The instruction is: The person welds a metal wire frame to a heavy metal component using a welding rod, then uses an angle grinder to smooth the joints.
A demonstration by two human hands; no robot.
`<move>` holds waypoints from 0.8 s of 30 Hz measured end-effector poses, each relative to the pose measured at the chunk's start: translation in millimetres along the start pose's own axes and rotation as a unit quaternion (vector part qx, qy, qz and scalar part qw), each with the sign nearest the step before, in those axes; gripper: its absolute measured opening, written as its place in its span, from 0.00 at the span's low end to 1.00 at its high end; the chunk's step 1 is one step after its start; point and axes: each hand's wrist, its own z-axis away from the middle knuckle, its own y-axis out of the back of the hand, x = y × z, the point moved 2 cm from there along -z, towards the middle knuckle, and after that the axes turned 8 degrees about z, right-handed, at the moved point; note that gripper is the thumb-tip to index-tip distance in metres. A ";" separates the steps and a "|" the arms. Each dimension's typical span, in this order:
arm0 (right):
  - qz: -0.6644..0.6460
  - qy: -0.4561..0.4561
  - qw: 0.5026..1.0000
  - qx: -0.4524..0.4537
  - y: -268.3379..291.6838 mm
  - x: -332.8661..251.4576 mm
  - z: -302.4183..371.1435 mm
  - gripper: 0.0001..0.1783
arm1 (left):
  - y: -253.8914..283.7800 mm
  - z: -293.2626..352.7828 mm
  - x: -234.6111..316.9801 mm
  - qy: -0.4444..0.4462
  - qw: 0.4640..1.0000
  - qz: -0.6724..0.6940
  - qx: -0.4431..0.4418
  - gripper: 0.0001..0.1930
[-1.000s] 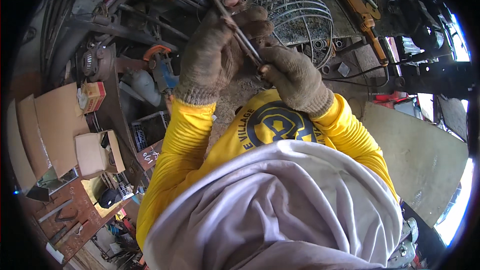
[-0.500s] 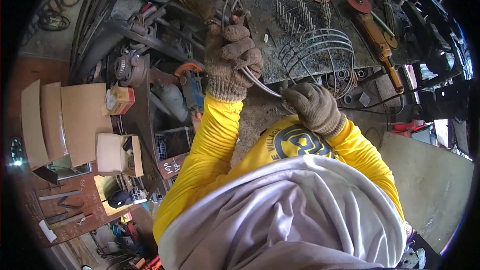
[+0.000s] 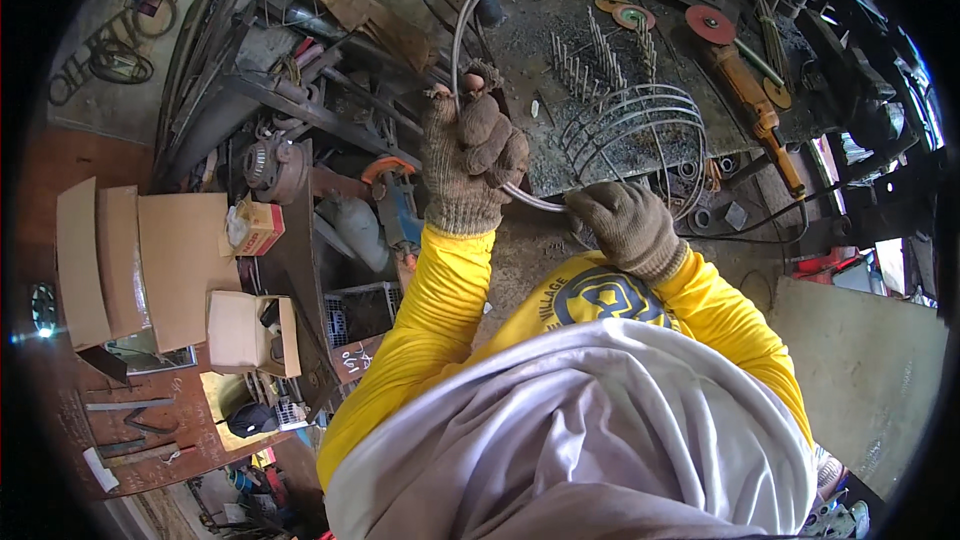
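Worktop [image 3: 560, 50]: lying cluttered with grinding discs and a wire cage [image 3: 640, 135].
Left hand [image 3: 470, 160]: fist closing around bent rod [image 3: 458, 35].
Right hand [image 3: 625, 225]: gripping the rod's lower end tightly.
Advice: bending slowly, keeping both grips firm.

Left hand [image 3: 470, 155], gloved, raised at upper centre of the frame, fingers curled into a closed fist, yellow-sleeved forearm rising from lower centre. Right hand [image 3: 625, 225], gloved, lower and to the right, fingers closed, wrist bent, sleeve running to lower right.
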 end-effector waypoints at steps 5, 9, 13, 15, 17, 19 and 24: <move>0.014 0.003 1.000 -0.008 -2.2 2.1 -2.2 0.22 | 4.4 4.4 6.1 -0.006 0.998 -0.059 0.022 0.19; 0.028 0.001 1.000 -0.005 -4.6 5.5 0.1 0.22 | 3.7 5.8 13.8 0.017 0.993 -0.066 0.098 0.18; 0.020 0.003 1.000 -0.010 -4.8 4.6 -0.3 0.22 | 3.5 8.3 19.0 0.013 0.984 -0.151 0.092 0.16; 0.019 0.004 1.000 -0.008 -5.4 3.2 -0.8 0.22 | 7.6 6.6 19.2 0.005 0.986 -0.146 0.084 0.15; 0.031 0.002 0.999 -0.005 -4.0 1.5 -1.3 0.22 | 12.4 6.0 21.0 0.001 0.990 -0.120 0.076 0.15; 0.019 0.004 1.000 0.003 0.8 -0.4 -3.4 0.22 | 17.0 6.6 21.9 0.006 0.995 -0.071 0.068 0.15; -0.094 -0.037 0.994 0.040 4.8 7.3 1.1 0.24 | 18.9 0.9 21.3 0.001 0.999 -0.040 -0.020 0.14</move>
